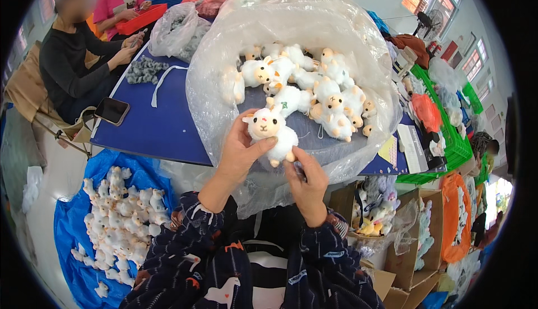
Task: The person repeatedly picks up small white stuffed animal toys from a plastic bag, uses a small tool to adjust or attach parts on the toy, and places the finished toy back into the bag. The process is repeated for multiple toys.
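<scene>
A white plush sheep [278, 138] with a cream face and feet is held up in front of me, its face toward me. My left hand [240, 143] is closed around its left side, thumb across the belly. At the toy's lower right foot, the fingers of my right hand [307, 181] are pinched together. Something small and dark shows in that palm, too hidden to name. Behind both hands, a large clear plastic bag [235, 31] lies open on the blue table [174, 113], with several similar plush sheep [330, 104] inside it.
On the floor at left, a blue sack [64, 241] holds a heap of small white plush toys. A phone [112, 111] and grey fluffy pieces [147, 70] lie on the table. Two people sit at the far left. Cardboard boxes [431, 241] and green crates [457, 146] stand at right.
</scene>
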The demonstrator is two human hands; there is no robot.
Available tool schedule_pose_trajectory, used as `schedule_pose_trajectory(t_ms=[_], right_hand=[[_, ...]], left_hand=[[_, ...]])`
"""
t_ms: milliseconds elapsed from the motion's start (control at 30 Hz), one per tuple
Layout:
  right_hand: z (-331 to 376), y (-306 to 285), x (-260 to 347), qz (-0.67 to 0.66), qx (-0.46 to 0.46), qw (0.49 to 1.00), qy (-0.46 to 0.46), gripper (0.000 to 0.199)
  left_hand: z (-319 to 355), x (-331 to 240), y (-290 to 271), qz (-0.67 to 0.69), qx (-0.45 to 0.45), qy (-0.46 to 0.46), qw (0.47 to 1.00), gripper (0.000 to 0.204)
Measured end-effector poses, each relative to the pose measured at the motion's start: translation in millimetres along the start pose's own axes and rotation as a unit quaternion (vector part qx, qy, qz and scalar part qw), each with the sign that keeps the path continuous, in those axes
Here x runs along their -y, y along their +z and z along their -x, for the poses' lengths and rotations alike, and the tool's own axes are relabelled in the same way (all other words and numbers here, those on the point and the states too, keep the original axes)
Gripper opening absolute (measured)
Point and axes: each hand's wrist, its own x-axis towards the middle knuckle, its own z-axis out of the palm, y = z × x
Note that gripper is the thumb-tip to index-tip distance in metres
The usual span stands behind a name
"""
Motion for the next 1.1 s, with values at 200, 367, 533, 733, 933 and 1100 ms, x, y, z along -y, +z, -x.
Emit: schedule_pose_trajectory(t_ms=[200,367,533,733,933,1100], right_hand=[[7.3,-7.8,6.0,-0.057,0.019,0.995,0.074,0.023],[5.6,-17.3,8.1,-0.309,-0.056,0.898,0.307,0.013],[10.3,-17.1,0.6,-0.431,-0.072,0.805,0.401,0.014],[6.1,-21.0,6.2,-0.470,-0.048,0.779,0.412,0.016],[27.2,-20.2,23.3,-0.122,0.029,0.968,0.218,0.026],[29.8,-7.2,10.9,-0.136,-0.008,0.964,0.230,0.015]], left_hand=[[13.2,5.5,-0.2,0.033,0.015,-0.109,0.993,0.053],[21.6,4.8,-2.5,0.028,0.049,-0.142,0.988,0.059],[42.2,24.8,-1.9,-0.080,0.132,-0.049,0.987,0.061],[45.1,18.0,1.1,0.110,0.085,-0.229,0.964,0.054],[44.4,23.8,5.4,0.189,0.037,-0.249,0.949,0.044],[47.3,32.1,0.4,0.012,0.041,-0.254,0.966,0.040]])
